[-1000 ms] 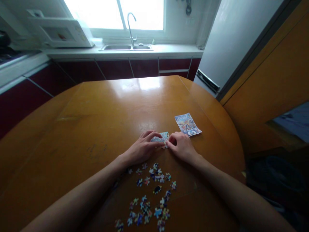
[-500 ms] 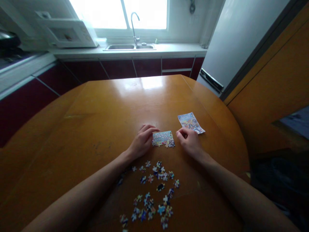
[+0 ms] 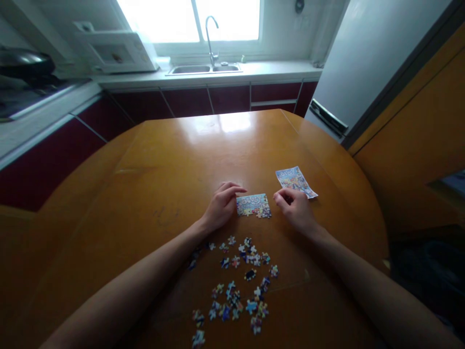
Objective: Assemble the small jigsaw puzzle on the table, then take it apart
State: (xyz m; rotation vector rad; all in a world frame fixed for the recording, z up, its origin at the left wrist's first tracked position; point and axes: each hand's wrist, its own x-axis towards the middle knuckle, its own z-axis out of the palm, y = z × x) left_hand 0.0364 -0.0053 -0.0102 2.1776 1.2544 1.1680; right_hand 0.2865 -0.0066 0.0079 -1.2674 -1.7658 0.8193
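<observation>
A partly assembled jigsaw puzzle [image 3: 253,205] lies flat on the wooden table, its near edge uneven. My left hand [image 3: 222,207] rests at its left side, fingers stretched out and reaching its upper left corner. Just off the right edge is my right hand [image 3: 295,207], its fingers curled with thumb and forefinger together. Whatever may be between those fingertips is hidden. Behind the right hand lies a printed picture sheet [image 3: 296,180] in similar colours, partly covered by the hand. Several loose puzzle pieces [image 3: 225,310] are scattered on the near side, between my forearms.
The wooden table [image 3: 174,165] has a rounded edge. Past it run a counter with a sink [image 3: 191,70] and faucet [image 3: 209,43], a white microwave-like box [image 3: 118,52] and a pan [image 3: 25,64] on a stove. A fridge [image 3: 378,63] stands at the right.
My view has swung slightly left, so everything sits further right in the picture. The right hand's fingers look more closed and slightly further from the puzzle. The left hand stays beside it.
</observation>
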